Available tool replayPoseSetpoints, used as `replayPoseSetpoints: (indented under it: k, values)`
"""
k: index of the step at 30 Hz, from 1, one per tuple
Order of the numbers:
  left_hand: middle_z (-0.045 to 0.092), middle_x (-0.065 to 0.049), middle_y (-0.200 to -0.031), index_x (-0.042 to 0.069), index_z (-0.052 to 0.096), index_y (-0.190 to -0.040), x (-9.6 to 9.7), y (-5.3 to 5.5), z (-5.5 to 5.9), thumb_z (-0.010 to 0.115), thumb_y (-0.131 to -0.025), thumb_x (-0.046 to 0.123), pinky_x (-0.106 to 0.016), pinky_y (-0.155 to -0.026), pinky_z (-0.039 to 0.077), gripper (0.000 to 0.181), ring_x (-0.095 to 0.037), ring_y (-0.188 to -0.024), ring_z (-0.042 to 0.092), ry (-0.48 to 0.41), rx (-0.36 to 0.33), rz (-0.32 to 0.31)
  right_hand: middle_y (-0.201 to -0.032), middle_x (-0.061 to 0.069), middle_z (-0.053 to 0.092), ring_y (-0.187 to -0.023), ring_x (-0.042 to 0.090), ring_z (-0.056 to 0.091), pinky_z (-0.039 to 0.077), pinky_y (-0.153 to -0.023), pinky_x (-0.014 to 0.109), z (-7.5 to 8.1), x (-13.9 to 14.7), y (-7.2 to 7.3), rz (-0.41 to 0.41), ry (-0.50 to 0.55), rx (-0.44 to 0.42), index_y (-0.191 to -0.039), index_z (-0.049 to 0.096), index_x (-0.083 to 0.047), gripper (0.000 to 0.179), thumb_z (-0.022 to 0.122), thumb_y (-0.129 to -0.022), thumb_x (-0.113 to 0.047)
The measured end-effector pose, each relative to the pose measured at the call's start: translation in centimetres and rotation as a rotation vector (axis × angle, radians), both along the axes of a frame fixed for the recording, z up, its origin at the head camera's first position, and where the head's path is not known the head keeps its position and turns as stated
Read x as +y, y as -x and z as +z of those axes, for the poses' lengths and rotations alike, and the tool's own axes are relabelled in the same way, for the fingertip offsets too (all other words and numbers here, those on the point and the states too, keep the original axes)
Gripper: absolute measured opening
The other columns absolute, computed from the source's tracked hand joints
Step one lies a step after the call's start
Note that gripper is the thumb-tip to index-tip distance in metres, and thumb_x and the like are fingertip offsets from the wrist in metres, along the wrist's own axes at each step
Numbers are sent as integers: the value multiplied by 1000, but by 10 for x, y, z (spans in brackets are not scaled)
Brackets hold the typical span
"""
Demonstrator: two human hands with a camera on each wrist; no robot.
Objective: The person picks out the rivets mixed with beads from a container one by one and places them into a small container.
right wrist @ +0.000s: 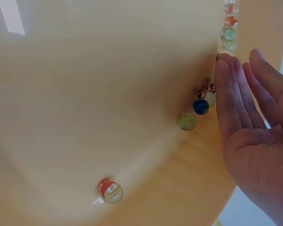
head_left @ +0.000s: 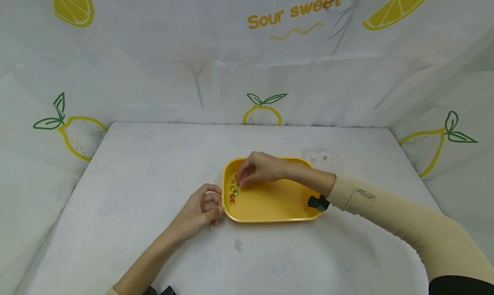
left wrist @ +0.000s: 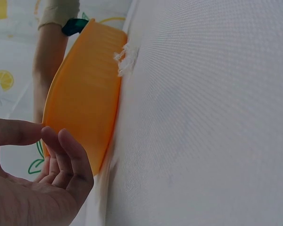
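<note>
A shallow yellow tray (head_left: 270, 205) lies on the table, with several small glass marbles (head_left: 232, 196) lined up along its left end. My right hand (head_left: 262, 168) reaches over the tray's back left corner, its thumb and fingertips pinching a marble, which they mostly hide. In the right wrist view a blue marble (right wrist: 201, 107) and a yellow-green marble (right wrist: 187, 121) sit beside those fingers, while a red-and-clear marble (right wrist: 111, 191) rests alone farther off. Outside the tray's left end, my left hand (head_left: 202, 207) touches the rim with its fingers loosely bent.
A white cloth (head_left: 154, 170) covers the table, and a lemon-printed curtain (head_left: 154, 72) rises behind it. Some crumpled clear plastic (head_left: 322, 157) lies behind the tray's right end. A dark green and black wrist strap (head_left: 318, 203) hangs below the right wrist.
</note>
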State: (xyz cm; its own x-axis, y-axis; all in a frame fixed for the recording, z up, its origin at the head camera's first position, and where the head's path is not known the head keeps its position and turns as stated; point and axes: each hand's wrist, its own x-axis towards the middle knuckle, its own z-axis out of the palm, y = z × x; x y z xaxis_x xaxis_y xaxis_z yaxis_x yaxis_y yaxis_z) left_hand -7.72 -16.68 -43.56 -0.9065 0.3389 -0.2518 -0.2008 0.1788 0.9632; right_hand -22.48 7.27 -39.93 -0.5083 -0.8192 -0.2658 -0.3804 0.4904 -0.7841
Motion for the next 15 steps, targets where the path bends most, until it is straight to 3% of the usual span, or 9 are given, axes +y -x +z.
replayPoseSetpoints:
  k: [15]
  values:
    - [62, -13, -99, -2, 42, -139, 0, 0, 0, 62, -94, 3, -26, -68, 55, 49, -15, -75, 60, -5, -2, -4, -108, 13, 84, -99, 14, 80, 64, -91, 24, 0, -4, -2, 36, -51, 46, -114, 81, 2, 18, 77, -99, -6]
